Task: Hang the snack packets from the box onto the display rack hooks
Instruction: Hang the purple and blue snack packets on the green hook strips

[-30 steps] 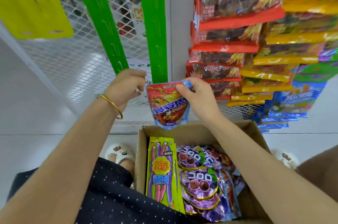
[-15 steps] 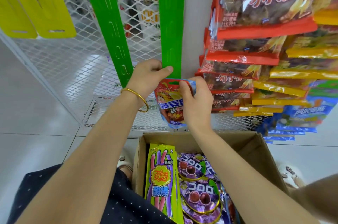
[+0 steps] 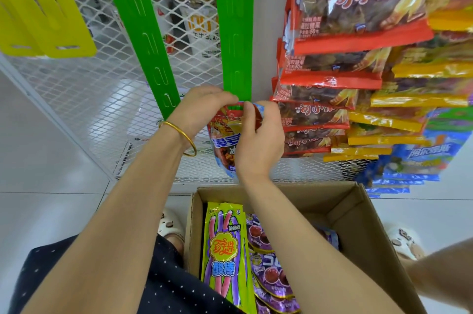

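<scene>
Below us, the box (image 3: 358, 211) holds snacks (image 3: 225, 249). Above it, our left hand (image 3: 202, 108) and right hand (image 3: 258, 139) both pinch the top of a red packet (image 3: 222, 139), held against the lower end of a green strip (image 3: 236, 32) on the mesh rack (image 3: 89, 88).

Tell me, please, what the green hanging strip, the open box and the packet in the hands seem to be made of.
Green strip: probably moulded plastic. It is smooth, with a soft sheen and punched slots.
Box: brown cardboard, matt, with thick raw edges, so likely corrugated.
Packet: likely glossy plastic film or foil laminate. It wrinkles and reflects light.
</scene>
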`<state>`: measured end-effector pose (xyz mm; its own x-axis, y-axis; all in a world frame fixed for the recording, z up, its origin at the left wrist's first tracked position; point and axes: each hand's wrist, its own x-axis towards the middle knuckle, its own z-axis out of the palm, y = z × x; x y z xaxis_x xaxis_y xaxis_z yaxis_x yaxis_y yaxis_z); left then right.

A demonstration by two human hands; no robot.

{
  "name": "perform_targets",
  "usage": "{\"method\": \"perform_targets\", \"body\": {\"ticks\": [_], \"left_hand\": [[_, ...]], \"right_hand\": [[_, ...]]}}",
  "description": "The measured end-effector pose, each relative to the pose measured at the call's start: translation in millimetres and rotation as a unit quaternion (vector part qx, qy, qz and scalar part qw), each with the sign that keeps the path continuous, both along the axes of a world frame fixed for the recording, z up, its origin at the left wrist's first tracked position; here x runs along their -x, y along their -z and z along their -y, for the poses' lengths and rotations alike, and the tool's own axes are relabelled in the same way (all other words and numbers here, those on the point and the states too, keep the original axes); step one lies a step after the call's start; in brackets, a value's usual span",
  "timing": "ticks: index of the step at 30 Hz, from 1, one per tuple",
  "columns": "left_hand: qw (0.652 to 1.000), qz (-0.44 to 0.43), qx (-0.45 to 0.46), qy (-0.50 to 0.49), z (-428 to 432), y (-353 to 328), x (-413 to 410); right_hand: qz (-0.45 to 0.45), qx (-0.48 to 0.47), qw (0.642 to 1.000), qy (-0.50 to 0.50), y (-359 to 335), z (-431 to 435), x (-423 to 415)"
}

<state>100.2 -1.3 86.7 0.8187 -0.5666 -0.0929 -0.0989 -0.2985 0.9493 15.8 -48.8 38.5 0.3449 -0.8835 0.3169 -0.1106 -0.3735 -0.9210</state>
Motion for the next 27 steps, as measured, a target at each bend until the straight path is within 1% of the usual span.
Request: {"method": "perform_targets", "body": {"ticks": [3, 7, 10, 13, 18, 23, 27], "left_hand": [[1.0, 0.004, -0.01, 0.005, -0.8, 0.1, -1.2], [1.0, 0.0, -0.013, 0.014, -1.9, 1.7, 0.7], [0.999, 0.018, -0.011, 0.03, -3.2, 7.4, 1.7], [0.998, 0.056, -0.006, 0.029, -4.4, 14.4, 2.1], [0.993, 0.114, -0.009, 0.022, -2.3, 20.6, 3.3], [0.992, 0.122, 0.008, 0.013, -1.2, 25.2, 4.4], [0.993, 0.118, 0.014, -0.003, -2.3, 26.0, 12.2]], "right_hand": [[-0.016, 0.019, 1.0, 0.003, 0.4, -1.4, -0.8], [-0.039, 0.024, 0.999, -0.019, 8.0, 3.3, 0.1], [-0.054, 0.018, 0.998, -0.032, 16.3, 8.1, 0.4], [-0.081, 0.026, 0.995, -0.041, 23.7, 10.2, 1.6], [-0.063, 0.049, 0.995, -0.062, 37.4, 14.8, -0.2], [-0.057, 0.055, 0.989, -0.123, 62.6, 17.6, 14.7], [-0.081, 0.023, 0.984, -0.158, 82.3, 20.8, 39.9]]}}
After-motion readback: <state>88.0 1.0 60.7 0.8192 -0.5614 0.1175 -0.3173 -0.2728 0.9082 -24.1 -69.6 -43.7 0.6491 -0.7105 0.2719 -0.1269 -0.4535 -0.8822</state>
